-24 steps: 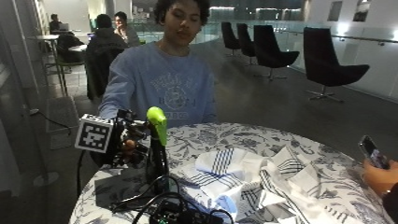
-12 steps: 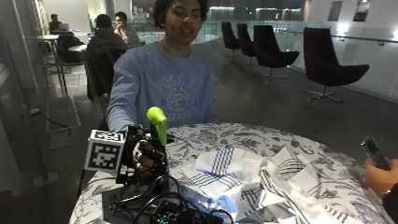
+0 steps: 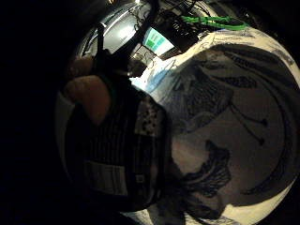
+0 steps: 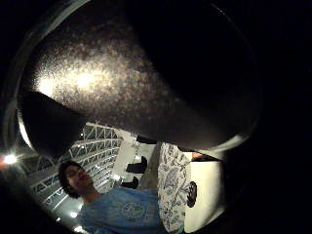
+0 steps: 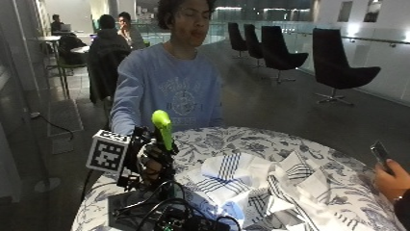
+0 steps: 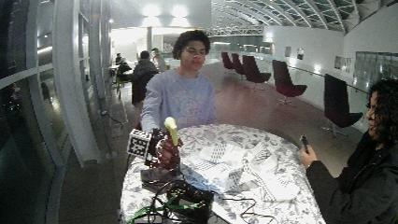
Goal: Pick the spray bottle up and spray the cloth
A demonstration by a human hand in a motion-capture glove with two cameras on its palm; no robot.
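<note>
Dimly lit lounge space surrounds a round table (image 5: 333, 192) covered in a floral print, on which a white cloth (image 5: 256, 185) with dark stripes lies crumpled near the middle. At the table's edge, just beside the cloth, the spray bottle (image 5: 163, 144) is held upright by the right hand (image 5: 152, 161), whose fingers are curled round its dark body below the green trigger head (image 5: 161, 126). In the little-finger palm view the bottle's labelled body (image 3: 117, 159) is seen close against the palm, with a fingertip (image 3: 91, 96) wrapped over it. The step in hand appears to be the aiming: the nozzle would best be turned toward the cloth and kept above it, with the bottle held upright, before the trigger is squeezed.
</note>
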